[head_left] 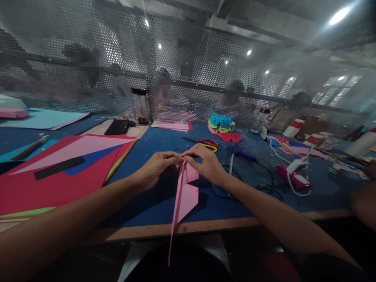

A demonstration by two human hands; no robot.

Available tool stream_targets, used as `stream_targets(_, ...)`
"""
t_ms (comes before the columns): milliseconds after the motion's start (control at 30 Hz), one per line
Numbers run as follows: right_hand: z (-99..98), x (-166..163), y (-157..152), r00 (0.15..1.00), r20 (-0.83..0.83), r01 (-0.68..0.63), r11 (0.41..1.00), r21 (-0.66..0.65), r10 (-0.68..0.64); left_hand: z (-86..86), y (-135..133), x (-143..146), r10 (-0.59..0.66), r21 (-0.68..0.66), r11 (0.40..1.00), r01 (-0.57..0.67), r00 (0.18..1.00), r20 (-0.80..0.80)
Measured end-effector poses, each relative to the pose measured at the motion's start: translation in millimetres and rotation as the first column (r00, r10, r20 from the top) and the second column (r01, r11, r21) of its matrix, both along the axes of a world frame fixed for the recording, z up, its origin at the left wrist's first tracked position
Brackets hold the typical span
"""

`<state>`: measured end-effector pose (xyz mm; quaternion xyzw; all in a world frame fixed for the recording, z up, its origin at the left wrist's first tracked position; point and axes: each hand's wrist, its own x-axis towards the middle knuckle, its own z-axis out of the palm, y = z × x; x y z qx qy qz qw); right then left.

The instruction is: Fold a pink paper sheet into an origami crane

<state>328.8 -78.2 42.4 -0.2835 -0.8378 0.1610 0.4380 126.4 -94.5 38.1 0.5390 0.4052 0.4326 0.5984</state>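
Observation:
Between my hands hangs a folded pink sheet of paper [187, 199] with notches cut into its right side. Its lower end reaches past the front edge of the table. My left hand [158, 166] pinches the top of the paper from the left. From the right, my right hand [205, 162] pinches the same top end, its thumb and fingertips meeting those of the left hand. Just beyond the hands lies a pair of scissors [205, 144] with red and yellow handles. To the right of them rests a blue glue gun [244, 153] with its black cord.
Stacked coloured sheets [88, 188] cover the left side, with a black strip [58, 167] on top. Behind are a phone [117, 127], a glass bottle [141, 105] and cut paper masks [221, 122]. A magenta power strip [295, 178] stands right. Perforated metal screen [188, 51] closes the back.

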Motion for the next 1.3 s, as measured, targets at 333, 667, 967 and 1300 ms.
stream_targets(333, 1.0, -1, 0, 1.0, -0.031, 0.004, 0.993, -0.118, -0.007, -4.4, 2, -1, -0.044, 0.07, 0.996, 0.048, 0.997, -0.062)
stream_targets(667, -0.7, 1, 10, 0.998, -0.041, 0.036, 0.956, -0.292, -0.051, 1.7, -1, 3, 0.008, 0.11, 0.994, -0.001, 0.998, -0.059)
stream_targets(967, -6.6, 1, 12, 1.0, 0.004, 0.004, 0.925, -0.38, -0.002, 0.9, -3, 5, 0.021, 0.16, 0.987, -0.007, 0.996, -0.089)
stream_targets(1300, -7.4, 0, 11, 0.997, -0.005, 0.066, 0.929, -0.365, -0.073, -7.4, -4, 8, -0.059, 0.078, 0.994, 0.077, 0.976, -0.211)
